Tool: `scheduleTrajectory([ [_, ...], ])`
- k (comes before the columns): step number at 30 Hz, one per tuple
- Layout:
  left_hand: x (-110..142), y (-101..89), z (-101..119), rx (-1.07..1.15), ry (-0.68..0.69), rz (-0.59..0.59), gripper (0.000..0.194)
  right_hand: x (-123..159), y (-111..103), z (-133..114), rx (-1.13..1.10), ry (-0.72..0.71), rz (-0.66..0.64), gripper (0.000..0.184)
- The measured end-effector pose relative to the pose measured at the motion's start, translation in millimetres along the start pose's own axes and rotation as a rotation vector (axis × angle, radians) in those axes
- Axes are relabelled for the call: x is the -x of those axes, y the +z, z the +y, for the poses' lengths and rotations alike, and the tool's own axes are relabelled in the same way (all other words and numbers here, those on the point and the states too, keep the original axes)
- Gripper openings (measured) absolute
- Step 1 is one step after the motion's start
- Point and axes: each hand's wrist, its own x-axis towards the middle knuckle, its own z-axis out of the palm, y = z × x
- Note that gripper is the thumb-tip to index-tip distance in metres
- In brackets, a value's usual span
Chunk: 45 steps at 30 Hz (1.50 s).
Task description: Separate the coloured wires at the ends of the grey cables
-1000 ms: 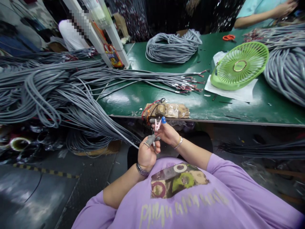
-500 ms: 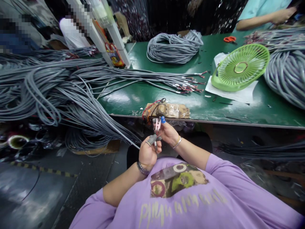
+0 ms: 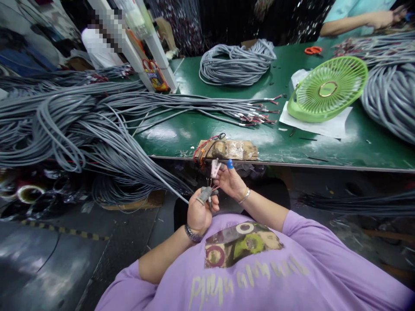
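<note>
From where I stand, a great heap of grey cables sprawls over the left of the green table and spills past its near edge. One grey cable slants down from that heap to the worker's left hand, which is closed around its end in front of the body, below the table's edge, a grey cover on the thumb. Thin wires fan out above that grip. Just beyond them is a pink clip, close under a wooden block at the table's edge. The right hand is just right of the wires, its thumb raised in a blue cover; its fingers reach to the clip, though I can't tell whether they pinch it or merely touch it. Farther back lies a coil of grey cable, then orange-handled scissors. A green fan tilts over white paper, and at the far right another thick coil sits near a co-worker's teal sleeve.
</note>
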Motion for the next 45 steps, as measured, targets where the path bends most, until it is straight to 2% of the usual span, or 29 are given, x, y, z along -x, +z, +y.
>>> scheduleTrajectory([
  [6, 1, -12.0, -6, -0.12, 0.068, 0.022, 0.032, 11, -16, -19, 0.367, 0.188, -0.138, 0.054],
  [11, -2, -15.9, -14, -0.232, 0.114, -0.027, 0.03, 25, -1, -35, 0.683, 0.133, -0.246, 0.044],
  [14, -3, -16.5, -15, -0.285, 0.133, -0.047, 0.029, 30, 10, -38, 0.765, 0.074, -0.288, 0.033],
  [16, -3, -16.0, -12, -0.331, 0.092, -0.099, 0.029, 33, 14, -39, 0.801, 0.041, -0.304, 0.028],
  [21, -2, -12.2, -2, -0.499, -0.189, -0.381, 0.036, 35, 18, -38, 0.953, -0.005, -0.446, 0.025],
  [22, -2, -11.6, -1, -0.503, -0.217, -0.395, 0.037, 35, 19, -37, 0.958, -0.033, -0.443, 0.025],
  [24, -3, -11.2, -2, -0.461, -0.219, -0.349, 0.038, 36, 20, -34, 0.946, -0.072, -0.408, 0.029],
  [28, -5, -13.5, -6, -0.295, -0.098, -0.15, 0.038, 43, 17, -31, 0.86, -0.1, -0.354, 0.041],
  [32, -7, -14.4, -7, -0.207, -0.012, -0.07, 0.04, 52, 2, -25, 0.754, -0.146, -0.242, 0.041],
  [36, -8, -10.1, -9, -0.189, 0.039, -0.064, 0.037, 55, -10, -7, 0.704, -0.168, -0.048, 0.038],
  [40, -9, -8.8, -9, -0.209, 0.075, -0.065, 0.037, 55, -6, 3, 0.703, -0.261, 0.0, 0.027],
  [45, -8, -17.5, -8, -0.381, -0.097, -0.278, 0.037, 53, 3, -9, 0.721, -0.233, -0.018, 0.026],
])
